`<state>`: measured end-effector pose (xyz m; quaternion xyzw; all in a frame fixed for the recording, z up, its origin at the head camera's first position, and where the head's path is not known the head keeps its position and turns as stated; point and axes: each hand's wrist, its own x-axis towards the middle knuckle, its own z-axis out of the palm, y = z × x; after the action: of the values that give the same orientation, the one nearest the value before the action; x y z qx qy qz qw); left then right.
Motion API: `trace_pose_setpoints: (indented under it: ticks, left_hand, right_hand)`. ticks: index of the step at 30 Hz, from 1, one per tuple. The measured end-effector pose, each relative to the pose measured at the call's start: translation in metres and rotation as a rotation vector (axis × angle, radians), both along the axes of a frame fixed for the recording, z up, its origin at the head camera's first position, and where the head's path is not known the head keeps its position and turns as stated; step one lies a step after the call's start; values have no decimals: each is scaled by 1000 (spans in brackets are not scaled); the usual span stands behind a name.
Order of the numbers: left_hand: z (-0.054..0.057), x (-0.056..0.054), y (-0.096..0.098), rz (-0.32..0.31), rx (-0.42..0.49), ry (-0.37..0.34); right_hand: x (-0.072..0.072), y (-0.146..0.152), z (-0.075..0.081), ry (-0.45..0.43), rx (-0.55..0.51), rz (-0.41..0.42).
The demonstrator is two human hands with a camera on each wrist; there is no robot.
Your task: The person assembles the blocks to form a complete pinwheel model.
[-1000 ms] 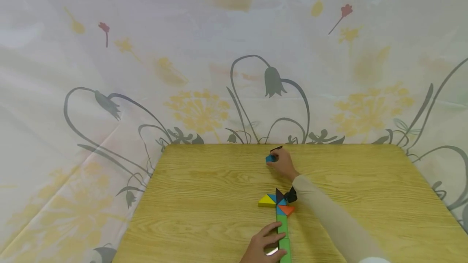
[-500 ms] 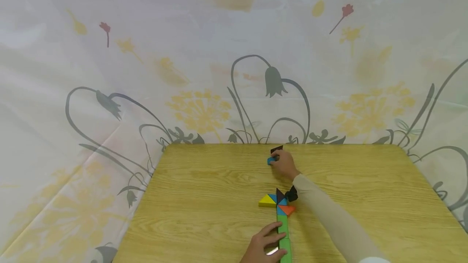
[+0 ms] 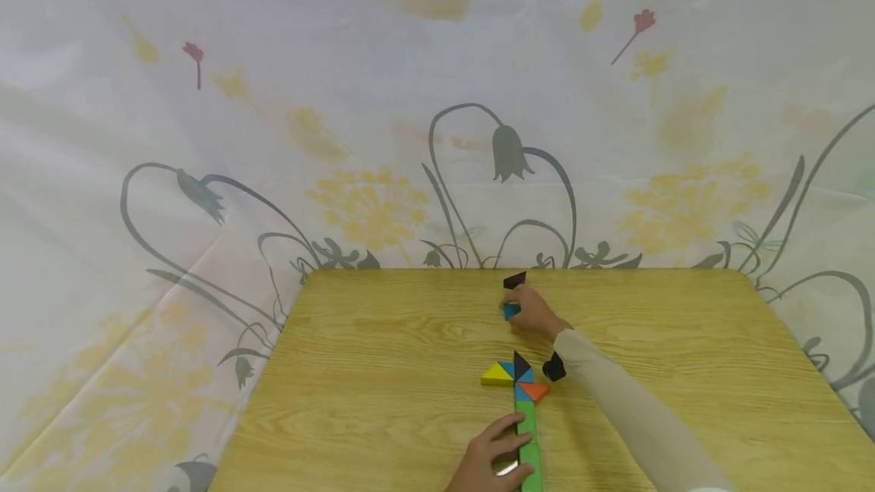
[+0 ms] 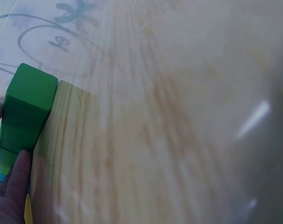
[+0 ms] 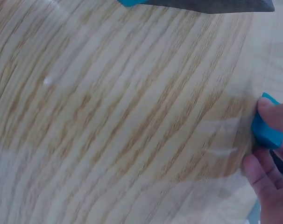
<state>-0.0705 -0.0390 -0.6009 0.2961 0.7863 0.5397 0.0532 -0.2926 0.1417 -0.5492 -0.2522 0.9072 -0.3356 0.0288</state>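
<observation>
My right hand (image 3: 536, 313) pinches a small blue block (image 3: 510, 312) over the far part of the table, thumb on one face and fingertips opposite, as the right wrist view shows. Near the front, two long green blocks (image 3: 528, 425) lie end to end. Around their sides curl the thumb and fingers of my left hand (image 3: 485, 460); the green end (image 4: 29, 93) shows in the left wrist view. Beyond the green blocks lies a pinwheel of triangular blocks: yellow (image 3: 497, 376), dark brown (image 3: 521, 367), orange (image 3: 535, 392) and several blue ones.
A dark block (image 3: 516, 280) lies at the table's back edge, just beyond my right hand. Behind the wood-grain table (image 3: 383, 340) hangs a pale flower-printed curtain (image 3: 369, 135). A black device (image 3: 554, 367) sits at my right wrist, right of the pinwheel.
My right hand has drawn slightly back toward me with the blue block, so more of the dark block at the back edge shows. The left hand stays on the green blocks.
</observation>
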Motion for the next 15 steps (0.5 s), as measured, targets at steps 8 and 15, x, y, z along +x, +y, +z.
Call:
trace_pose_setpoints:
  ticks: [8, 15]
  left_hand:
    - [0, 1, 1, 3, -8, -4]
    - [1, 1, 1, 9, -8, -40]
  right_hand:
    - [-1, 7, -2, 2, 16, -39]
    - [5, 11, 1, 17, -11, -89]
